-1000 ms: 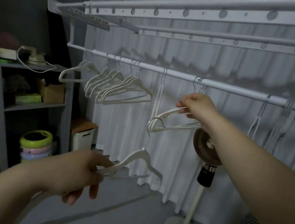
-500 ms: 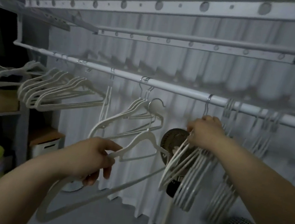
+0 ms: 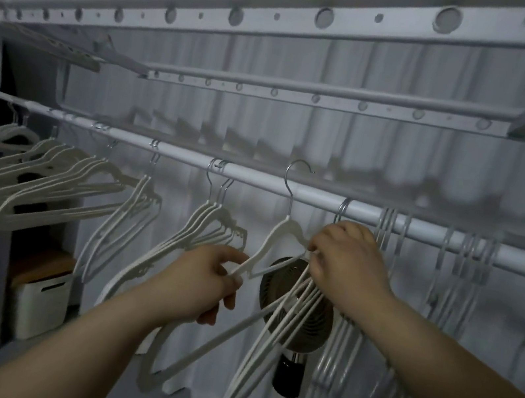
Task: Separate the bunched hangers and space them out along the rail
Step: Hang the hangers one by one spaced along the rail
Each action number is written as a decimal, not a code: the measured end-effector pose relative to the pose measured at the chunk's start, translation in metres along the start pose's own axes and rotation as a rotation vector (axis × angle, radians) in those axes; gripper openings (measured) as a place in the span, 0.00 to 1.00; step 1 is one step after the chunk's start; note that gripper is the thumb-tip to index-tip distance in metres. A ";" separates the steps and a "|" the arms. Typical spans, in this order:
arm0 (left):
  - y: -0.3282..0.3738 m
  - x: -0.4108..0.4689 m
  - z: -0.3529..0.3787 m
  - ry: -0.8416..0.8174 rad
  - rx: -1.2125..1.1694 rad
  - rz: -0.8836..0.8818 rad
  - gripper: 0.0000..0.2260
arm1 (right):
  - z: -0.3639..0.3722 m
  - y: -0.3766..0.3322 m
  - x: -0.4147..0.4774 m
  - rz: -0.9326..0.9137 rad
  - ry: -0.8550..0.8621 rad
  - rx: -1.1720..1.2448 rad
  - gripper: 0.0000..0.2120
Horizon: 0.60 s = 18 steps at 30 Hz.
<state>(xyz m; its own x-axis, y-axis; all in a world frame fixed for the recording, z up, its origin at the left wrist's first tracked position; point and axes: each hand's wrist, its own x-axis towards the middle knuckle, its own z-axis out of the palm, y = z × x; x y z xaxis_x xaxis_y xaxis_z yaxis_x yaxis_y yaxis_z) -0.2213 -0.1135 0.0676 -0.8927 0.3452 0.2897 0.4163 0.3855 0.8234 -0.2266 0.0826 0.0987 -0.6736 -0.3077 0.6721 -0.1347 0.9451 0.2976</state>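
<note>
While the left hand (image 3: 206, 279) is gripping one shoulder of a single white hanger (image 3: 278, 232), fingers curled round it, its steel hook (image 3: 292, 186) is standing up in front of the rail (image 3: 250, 177) with its crown above the bar, seemingly not seated, in the gap between a small cluster (image 3: 215, 222) of hung hangers and the bunch (image 3: 269, 339) to the right. The right hand (image 3: 350, 265) is clutching that bunch at the necks just under the rail, fingers closed round them, in front of a fan (image 3: 297, 303). To my eye the step is calling for lifting the hook clear over the bar, turning its open end toward the curtain (image 3: 268, 113) and lowering until it is bearing on the rail, roughly midway in the gap; the right hand is best holding its bunch steady so shoulders are not snagging the incoming one
</note>
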 end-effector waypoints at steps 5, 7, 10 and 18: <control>-0.006 0.022 0.013 -0.094 -0.031 -0.042 0.10 | -0.004 0.003 0.012 0.004 0.107 -0.025 0.16; -0.009 0.024 0.014 -0.137 -0.042 -0.052 0.08 | -0.004 0.003 0.020 0.034 0.135 0.012 0.16; -0.011 0.024 0.011 -0.097 0.070 0.029 0.10 | 0.001 -0.005 0.031 0.025 0.189 0.030 0.15; -0.037 0.017 -0.031 0.398 0.825 0.293 0.18 | 0.006 -0.034 0.087 -0.018 0.095 0.038 0.17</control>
<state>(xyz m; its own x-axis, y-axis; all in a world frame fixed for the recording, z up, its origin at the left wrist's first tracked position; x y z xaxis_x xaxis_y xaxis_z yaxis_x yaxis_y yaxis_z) -0.2574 -0.1486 0.0571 -0.6640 0.2667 0.6986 0.4869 0.8632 0.1332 -0.2852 0.0242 0.1425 -0.5988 -0.3319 0.7289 -0.1745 0.9423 0.2857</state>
